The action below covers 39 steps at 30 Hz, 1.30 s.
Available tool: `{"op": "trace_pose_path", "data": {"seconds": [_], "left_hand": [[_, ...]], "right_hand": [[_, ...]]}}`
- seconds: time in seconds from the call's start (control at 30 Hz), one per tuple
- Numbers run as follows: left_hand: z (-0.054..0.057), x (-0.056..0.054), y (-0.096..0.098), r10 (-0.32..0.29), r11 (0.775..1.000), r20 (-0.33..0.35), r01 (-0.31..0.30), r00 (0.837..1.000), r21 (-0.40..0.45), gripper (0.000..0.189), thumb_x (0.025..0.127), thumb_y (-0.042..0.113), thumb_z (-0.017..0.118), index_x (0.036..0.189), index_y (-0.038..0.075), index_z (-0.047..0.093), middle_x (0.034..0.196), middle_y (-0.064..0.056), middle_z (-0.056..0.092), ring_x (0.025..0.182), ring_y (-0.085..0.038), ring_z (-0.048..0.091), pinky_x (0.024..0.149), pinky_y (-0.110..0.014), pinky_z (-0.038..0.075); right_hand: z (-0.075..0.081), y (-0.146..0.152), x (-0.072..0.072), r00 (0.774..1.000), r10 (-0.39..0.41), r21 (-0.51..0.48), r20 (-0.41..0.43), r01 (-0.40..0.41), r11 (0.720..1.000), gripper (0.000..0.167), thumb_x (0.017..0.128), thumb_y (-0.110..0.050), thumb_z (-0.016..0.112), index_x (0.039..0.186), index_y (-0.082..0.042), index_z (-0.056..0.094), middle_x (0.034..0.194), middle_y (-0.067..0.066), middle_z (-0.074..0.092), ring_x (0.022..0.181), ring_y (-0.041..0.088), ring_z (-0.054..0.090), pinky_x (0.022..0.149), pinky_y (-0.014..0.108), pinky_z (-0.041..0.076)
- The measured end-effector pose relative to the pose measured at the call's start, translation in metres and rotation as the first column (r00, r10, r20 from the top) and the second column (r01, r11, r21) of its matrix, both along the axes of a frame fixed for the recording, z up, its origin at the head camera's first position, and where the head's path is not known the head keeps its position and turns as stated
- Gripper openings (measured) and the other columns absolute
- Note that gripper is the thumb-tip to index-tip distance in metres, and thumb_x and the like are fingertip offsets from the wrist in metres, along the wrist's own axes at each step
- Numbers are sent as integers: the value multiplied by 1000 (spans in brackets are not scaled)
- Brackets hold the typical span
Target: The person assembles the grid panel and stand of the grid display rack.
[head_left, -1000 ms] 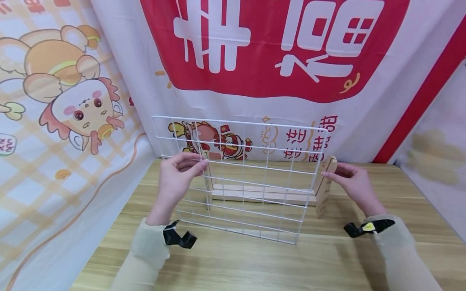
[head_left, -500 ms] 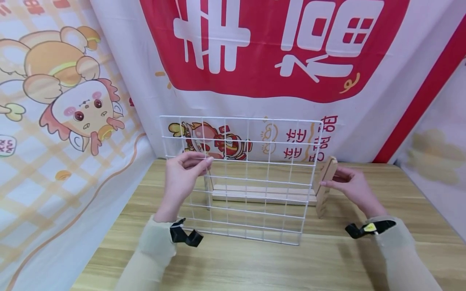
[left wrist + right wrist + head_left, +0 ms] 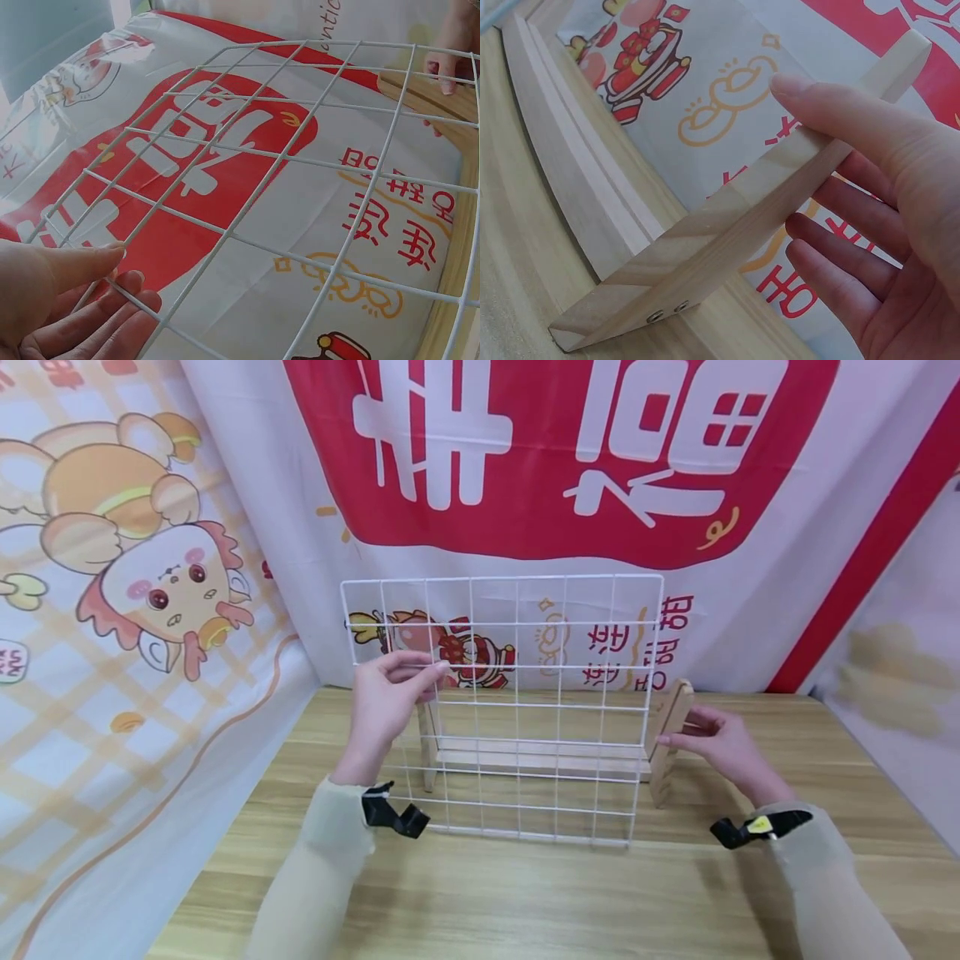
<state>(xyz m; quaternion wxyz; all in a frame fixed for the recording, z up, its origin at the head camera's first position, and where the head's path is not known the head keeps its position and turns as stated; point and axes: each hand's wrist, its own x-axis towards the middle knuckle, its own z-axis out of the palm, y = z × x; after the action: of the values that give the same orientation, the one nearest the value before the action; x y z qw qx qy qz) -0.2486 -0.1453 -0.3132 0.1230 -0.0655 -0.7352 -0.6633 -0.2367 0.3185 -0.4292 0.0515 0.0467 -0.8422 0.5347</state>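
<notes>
A white wire grid panel (image 3: 517, 578) is held nearly upright in front of a wooden stand (image 3: 672, 727), which has two slanted end pieces joined by a crossbar. My left hand (image 3: 386, 710) pinches the grid's wires near its left side between thumb and fingers, as the left wrist view shows close up. At the stand's right end piece, my right hand (image 3: 727, 752) grips the upper part, thumb on one side and fingers on the other. Two screws (image 3: 669, 311) show low on that end piece in the right wrist view. Part of the left end piece is hidden behind my left hand.
The stand is on a wood-grain table (image 3: 510, 893). Behind it hangs a white cloth (image 3: 750, 635) with red and cartoon prints, and another printed cloth (image 3: 172, 710) borders the left. Black camera mounts are strapped to both wrists.
My left hand has carried the grid rightward and slightly up, turning it to face more squarely forward. My right hand stays at the stand's right end.
</notes>
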Motion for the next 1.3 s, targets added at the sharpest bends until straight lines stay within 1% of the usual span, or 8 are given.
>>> {"op": "trace_pose_path", "data": {"seconds": [0.1,0.27,0.43,0.6,0.73,0.93,1.13,1.3], "left_hand": [[8,-8,4,-12,1000,-1,12,1000,22,35,85,24,86,108,0,74,96,-11,76,86,-27,75,73,-37,63],[25,-16,10,-34,999,23,33,999,25,34,84,25,87,106,3,75,95,-13,76,84,-26,75,76,-43,62],[42,-18,17,-32,999,41,34,999,-29,40,82,34,87,110,8,75,98,-9,76,85,-25,75,74,-35,63],[56,-17,25,-43,996,39,46,998,-75,42,83,42,85,112,13,75,101,-6,76,88,-23,75,80,-30,61],[68,-21,33,-57,996,48,60,997,-73,41,84,42,84,113,15,74,101,-4,76,90,-22,74,84,-30,60],[92,-36,43,-78,996,64,80,995,-34,42,83,41,84,114,14,74,101,-4,75,90,-19,74,82,-28,60],[112,-47,51,-83,995,81,87,993,-49,38,84,41,83,112,17,75,102,-3,75,90,-18,74,82,-26,59],[125,-53,56,-81,996,77,84,994,-36,35,84,40,83,111,18,76,102,-4,74,90,-18,74,82,-26,60]], "right_hand": [[1,-1,0,1000,4,7,-8,-4,1000,64,88,-27,83,138,4,58,121,5,70,99,-1,65,83,15,53],[0,-3,-1,999,11,-20,-33,-11,1000,61,90,-19,82,137,10,55,119,7,71,98,-2,65,84,16,54],[-1,-3,0,999,-1,-30,-34,0,1000,63,90,-15,82,139,11,52,124,19,68,96,-2,66,83,16,54],[-4,-2,2,999,8,-67,-43,-11,998,62,89,-13,82,138,13,52,127,25,64,99,0,67,86,16,53],[-6,0,2,998,-2,-30,-66,0,1000,56,90,-12,81,133,14,57,120,21,69,95,-1,67,84,14,53],[-5,1,0,997,-54,46,-51,56,997,40,89,-19,82,110,9,64,98,7,73,86,2,65,76,16,52],[-3,1,2,997,-58,33,-53,60,998,46,90,-12,80,121,16,60,106,17,71,89,-4,63,80,13,51],[-1,-1,4,997,-60,44,-52,62,997,44,89,-17,82,115,13,62,102,12,71,88,1,64,77,15,52]]}}
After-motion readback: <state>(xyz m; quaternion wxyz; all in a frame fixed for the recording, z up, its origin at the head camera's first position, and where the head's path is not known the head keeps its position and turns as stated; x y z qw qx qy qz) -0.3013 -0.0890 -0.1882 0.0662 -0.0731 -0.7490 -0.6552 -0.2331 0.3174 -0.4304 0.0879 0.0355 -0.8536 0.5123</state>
